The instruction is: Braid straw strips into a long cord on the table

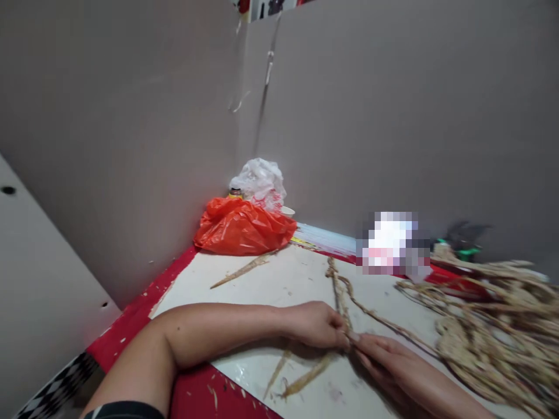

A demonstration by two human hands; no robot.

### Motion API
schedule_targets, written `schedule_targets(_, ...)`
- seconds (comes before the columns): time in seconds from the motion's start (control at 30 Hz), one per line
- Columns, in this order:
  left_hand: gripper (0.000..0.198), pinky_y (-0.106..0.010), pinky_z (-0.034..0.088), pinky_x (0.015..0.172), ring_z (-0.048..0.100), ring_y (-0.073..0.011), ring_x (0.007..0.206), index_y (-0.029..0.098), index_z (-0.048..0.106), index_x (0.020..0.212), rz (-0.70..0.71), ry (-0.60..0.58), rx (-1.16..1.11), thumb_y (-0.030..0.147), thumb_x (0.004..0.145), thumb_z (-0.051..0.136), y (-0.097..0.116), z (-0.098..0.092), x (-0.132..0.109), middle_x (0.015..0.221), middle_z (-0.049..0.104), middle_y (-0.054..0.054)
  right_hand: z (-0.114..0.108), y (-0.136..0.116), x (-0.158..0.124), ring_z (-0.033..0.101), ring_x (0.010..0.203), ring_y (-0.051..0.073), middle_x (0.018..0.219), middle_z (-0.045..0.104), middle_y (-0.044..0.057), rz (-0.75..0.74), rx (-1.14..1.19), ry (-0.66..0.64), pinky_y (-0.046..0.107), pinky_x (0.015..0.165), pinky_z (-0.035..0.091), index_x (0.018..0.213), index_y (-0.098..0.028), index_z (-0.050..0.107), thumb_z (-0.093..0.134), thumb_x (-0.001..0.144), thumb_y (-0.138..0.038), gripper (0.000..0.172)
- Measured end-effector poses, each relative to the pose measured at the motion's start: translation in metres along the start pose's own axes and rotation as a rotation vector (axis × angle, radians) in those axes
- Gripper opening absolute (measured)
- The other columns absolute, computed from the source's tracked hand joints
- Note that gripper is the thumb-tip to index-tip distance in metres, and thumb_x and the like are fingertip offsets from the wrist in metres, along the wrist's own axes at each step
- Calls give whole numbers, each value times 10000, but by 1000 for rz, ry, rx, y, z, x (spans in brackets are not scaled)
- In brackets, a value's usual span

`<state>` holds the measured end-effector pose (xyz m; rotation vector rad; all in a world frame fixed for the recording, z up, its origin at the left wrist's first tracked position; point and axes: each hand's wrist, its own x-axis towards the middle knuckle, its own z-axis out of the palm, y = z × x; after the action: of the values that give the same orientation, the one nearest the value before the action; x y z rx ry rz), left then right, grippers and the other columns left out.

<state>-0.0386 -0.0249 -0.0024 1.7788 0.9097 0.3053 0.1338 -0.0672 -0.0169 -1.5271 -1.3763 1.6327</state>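
My left hand (317,326) reaches across from the left, its fingers closed in a pinch. Against its fingertips, my right hand (379,354) is closed too. Between them they grip a thin, brown, twisted fibrous stalk (335,285), which looks dried; its upper part lies away from me on the white board (301,279). The part inside the fingers is hidden. Flat pale-brown strips (308,377) lie on the board just below my left wrist, and one more strip (244,270) rests farther off. At the right is a tangled heap of similar stalks (493,331).
An orange plastic bag (244,230) sits in the far corner before a white plastic bag (261,177), a small jar (236,193) and a white bowl (287,212). A pixelated bright object (388,241) stands at the back. Grey panels (393,116) enclose the red-covered table (196,390).
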Motion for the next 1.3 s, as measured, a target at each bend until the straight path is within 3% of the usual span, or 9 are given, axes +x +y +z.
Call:
schedule_targets(0.13, 106, -178, 300, 535, 384, -67, 571, 134, 581, 706, 81, -26, 142, 196, 758, 512, 9, -8, -7, 586, 441, 67, 9, -11, -6, 135, 332, 18, 386, 273, -107, 103, 187, 9, 172, 337, 83, 549, -185, 445, 624, 658, -480, 363)
schedule_targets(0.43, 339, -292, 411, 617, 589, -212, 695, 142, 665, 812, -1, 73, 664, 326, 835, 381, 43, -8, -30, 795, 666, -116, 25, -17, -12, 171, 296, 22, 324, 289, -94, -5, 219, 226, 209, 344, 63, 480, -160, 515, 538, 639, -317, 226)
schedule_targets(0.73, 268, -341, 457, 723, 635, -253, 785, 101, 605, 974, 74, 53, 964, 106, 756, 448, 38, 27, -40, 848, 666, -145, 31, -21, -17, 126, 316, 7, 351, 242, -117, 45, 495, 86, 182, 346, 51, 457, -209, 283, 597, 632, -351, 386)
schedule_targets(0.83, 252, -332, 447, 713, 628, -253, 794, 96, 616, 943, 186, 52, 1026, 83, 735, 475, 37, 34, -47, 884, 655, -156, 30, -19, -16, 114, 329, 8, 358, 245, -127, 29, 518, 63, 181, 349, 54, 506, -186, 395, 646, 635, -359, 331)
schedule_targets(0.9, 174, -317, 434, 648, 621, -251, 715, 103, 641, 832, 253, -53, 1054, 111, 722, 506, 43, 36, -57, 785, 655, -144, 28, -18, -15, 98, 338, 8, 364, 235, -138, 33, 526, 40, 179, 352, 49, 596, -152, 517, 670, 634, -354, 256)
schedule_targets(0.97, 163, -297, 394, 557, 576, -216, 570, 131, 638, 692, 287, -188, 990, 199, 754, 503, 53, 30, -66, 616, 622, -105, 26, -18, -14, 86, 349, 8, 371, 222, -145, 43, 541, 21, 176, 357, 42, 682, -124, 580, 686, 636, -348, 252)
schedule_targets(1.03, 271, -272, 340, 499, 501, -166, 483, 163, 610, 627, 295, -154, 808, 292, 802, 449, 61, 19, -66, 540, 582, -64, 23, -18, -14, 85, 354, 6, 380, 218, -143, 26, 567, 2, 174, 358, 40, 657, -129, 562, 706, 632, -336, 254)
schedule_targets(1.2, 159, -229, 353, 577, 486, -126, 627, 178, 539, 766, 167, 543, 184, 304, 782, 444, 45, -13, -27, 688, 568, -12, 17, -18, -14, 62, 364, 3, 405, 187, -147, -11, 614, -47, 165, 354, 41, 644, -139, 535, 737, 634, -352, 294)
schedule_targets(1.3, 176, -228, 364, 558, 459, -107, 558, 166, 499, 769, 2, 326, -271, 334, 741, 453, 26, -10, -5, 655, 539, -1, 15, -18, -14, 58, 362, 3, 398, 176, -152, -16, 593, -59, 163, 353, 38, 683, -127, 565, 734, 646, -382, 308)
